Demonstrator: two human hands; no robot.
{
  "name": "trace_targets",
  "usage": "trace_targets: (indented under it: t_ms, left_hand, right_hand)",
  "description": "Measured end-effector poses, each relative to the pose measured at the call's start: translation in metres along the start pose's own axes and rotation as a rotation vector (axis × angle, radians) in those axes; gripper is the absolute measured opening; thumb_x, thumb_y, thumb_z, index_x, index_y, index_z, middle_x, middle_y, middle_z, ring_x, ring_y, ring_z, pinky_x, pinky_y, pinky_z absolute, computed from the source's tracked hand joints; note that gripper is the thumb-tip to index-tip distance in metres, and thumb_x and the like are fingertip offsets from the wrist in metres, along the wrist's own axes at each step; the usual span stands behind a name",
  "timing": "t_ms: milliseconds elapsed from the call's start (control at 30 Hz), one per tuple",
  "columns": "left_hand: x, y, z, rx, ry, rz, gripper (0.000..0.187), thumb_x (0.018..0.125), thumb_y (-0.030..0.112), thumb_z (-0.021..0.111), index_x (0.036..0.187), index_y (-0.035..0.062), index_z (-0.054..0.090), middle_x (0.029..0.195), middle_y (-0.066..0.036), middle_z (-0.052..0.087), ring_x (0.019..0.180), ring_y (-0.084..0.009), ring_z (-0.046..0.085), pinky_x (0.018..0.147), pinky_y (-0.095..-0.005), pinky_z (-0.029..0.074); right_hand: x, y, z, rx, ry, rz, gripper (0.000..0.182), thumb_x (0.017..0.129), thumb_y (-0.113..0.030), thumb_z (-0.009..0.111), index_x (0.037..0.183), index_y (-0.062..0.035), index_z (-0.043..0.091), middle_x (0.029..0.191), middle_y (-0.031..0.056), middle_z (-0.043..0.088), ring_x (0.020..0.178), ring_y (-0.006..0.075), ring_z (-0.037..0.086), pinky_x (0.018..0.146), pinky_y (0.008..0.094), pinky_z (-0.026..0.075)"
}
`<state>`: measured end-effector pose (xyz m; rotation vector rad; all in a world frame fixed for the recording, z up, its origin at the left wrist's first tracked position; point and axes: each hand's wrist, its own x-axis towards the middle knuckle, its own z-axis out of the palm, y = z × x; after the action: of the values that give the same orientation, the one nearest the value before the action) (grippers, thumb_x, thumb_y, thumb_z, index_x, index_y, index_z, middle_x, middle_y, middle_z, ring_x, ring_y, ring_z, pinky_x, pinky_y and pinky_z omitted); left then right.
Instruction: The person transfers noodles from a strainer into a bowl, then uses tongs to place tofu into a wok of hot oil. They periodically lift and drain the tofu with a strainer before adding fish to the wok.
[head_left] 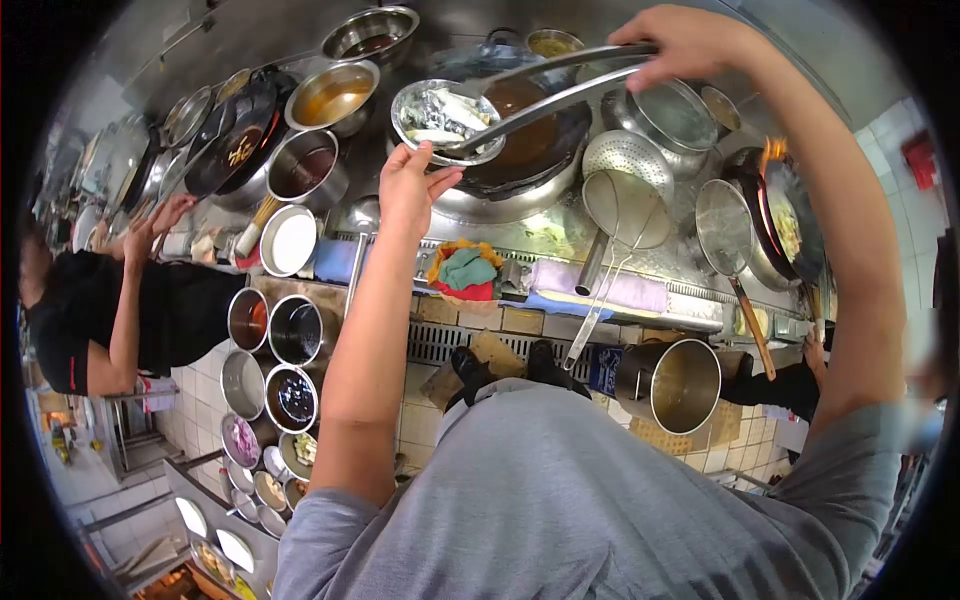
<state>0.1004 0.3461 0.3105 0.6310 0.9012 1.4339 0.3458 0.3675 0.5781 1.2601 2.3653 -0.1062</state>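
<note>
My left hand (408,185) pinches the near rim of a round metal bowl (398,112) that holds pale, white-coated pieces (447,112). In my right hand (690,45) are the handles of long metal tongs (560,97), raised at the upper right. The lower end of the tongs reaches into the bowl, touching or close to the pieces. Behind and to the right of the bowl sits a wok (545,150) with brown liquid in it.
Strainers (625,208) lie right of the wok. Pots of sauce (303,170) stand left. A flame rises by a wok (783,215) at right. A co-worker in black (150,310) is at left. A large pot (686,385) stands near my legs.
</note>
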Motion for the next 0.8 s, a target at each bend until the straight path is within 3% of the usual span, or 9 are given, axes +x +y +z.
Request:
trace_targets:
  t_ms: [67, 133, 333, 433, 500, 533, 667, 800]
  left_hand:
    - [0.016, -0.011, 0.014, 0.019, 0.04, -0.013, 0.009, 0.086, 0.012, 0.047, 0.082, 0.0039, 0.045, 0.086, -0.013, 0.056, 0.07, -0.0292, 0.061, 0.061, -0.0352, 0.054]
    - [0.032, -0.023, 0.019, 0.052, 0.137, -0.034, 0.011, 0.085, 0.01, 0.046, 0.091, 0.0008, 0.045, 0.089, -0.016, 0.055, 0.071, -0.0316, 0.061, 0.062, -0.0383, 0.054]
    - [0.076, -0.045, 0.009, 0.333, 0.305, -0.074, 0.015, 0.085, 0.012, 0.047, 0.091, -0.0019, 0.047, 0.084, -0.016, 0.055, 0.062, -0.0264, 0.06, 0.056, -0.0352, 0.055]
    - [0.107, -0.053, 0.002, 0.548, 0.39, -0.021, 0.02, 0.081, 0.016, 0.051, 0.088, -0.0023, 0.053, 0.087, -0.018, 0.057, 0.069, -0.0291, 0.061, 0.063, -0.037, 0.053]
    - [0.126, -0.056, -0.003, 1.354, 0.415, 0.093, 0.026, 0.078, 0.021, 0.052, 0.091, -0.0005, 0.057, 0.096, -0.019, 0.058, 0.08, -0.0336, 0.059, 0.074, -0.0382, 0.049]
    - [0.124, -0.052, 0.003, 1.339, 0.459, 0.047, 0.03, 0.075, 0.023, 0.051, 0.095, 0.0026, 0.06, 0.105, -0.019, 0.055, 0.095, -0.0349, 0.053, 0.083, -0.0374, 0.043]
    - [0.108, -0.037, 0.013, 1.549, 0.433, 0.13, 0.03, 0.075, 0.021, 0.05, 0.098, 0.0035, 0.059, 0.104, -0.02, 0.055, 0.105, -0.0311, 0.047, 0.086, -0.0374, 0.041]
    - [0.125, -0.027, -0.008, 1.535, 0.44, 0.127, 0.031, 0.074, 0.022, 0.05, 0.097, 0.0035, 0.06, 0.104, -0.02, 0.055, 0.103, -0.0312, 0.049, 0.085, -0.0375, 0.042]
  right_hand:
    - [0.029, 0.014, 0.019, 0.012, -0.048, 0.026, 0.038, 0.07, -0.034, 0.062, 0.096, -0.0058, 0.061, 0.086, 0.0128, 0.063, 0.079, 0.0258, 0.06, 0.067, 0.0362, 0.047]
    - [0.072, 0.042, 0.053, 0.054, 0.073, -0.113, 0.048, 0.066, -0.03, 0.066, 0.106, -0.0067, 0.056, 0.084, 0.0133, 0.061, 0.08, 0.0257, 0.057, 0.071, 0.0346, 0.043]
    - [0.143, 0.059, 0.161, 0.188, 0.1, -0.003, 0.044, 0.07, -0.038, 0.062, 0.105, -0.0121, 0.059, 0.09, 0.0128, 0.062, 0.088, 0.029, 0.057, 0.077, 0.0365, 0.045]
    - [0.144, 0.031, 0.174, 0.178, 0.203, 0.099, 0.044, 0.069, -0.041, 0.064, 0.101, -0.0106, 0.06, 0.095, 0.0113, 0.061, 0.09, 0.026, 0.058, 0.075, 0.0363, 0.047]
    - [0.143, 0.008, 0.178, 0.212, 0.222, 0.217, 0.041, 0.071, -0.04, 0.064, 0.098, -0.0093, 0.061, 0.098, 0.0106, 0.061, 0.093, 0.0273, 0.057, 0.077, 0.0375, 0.046]
    - [0.142, -0.001, 0.178, 0.245, 0.228, 0.26, 0.039, 0.072, -0.039, 0.063, 0.097, -0.0089, 0.062, 0.099, 0.01, 0.06, 0.094, 0.0274, 0.057, 0.077, 0.0377, 0.046]
    - [0.141, -0.025, 0.173, 0.307, 0.209, 0.356, 0.037, 0.072, -0.038, 0.063, 0.096, -0.0092, 0.062, 0.1, 0.0095, 0.06, 0.094, 0.026, 0.057, 0.076, 0.0347, 0.046]
    - [0.126, -0.041, 0.149, 0.224, 0.275, 0.436, 0.035, 0.071, -0.033, 0.065, 0.098, -0.0105, 0.062, 0.101, 0.0073, 0.06, 0.093, 0.0244, 0.058, 0.073, 0.0352, 0.047]
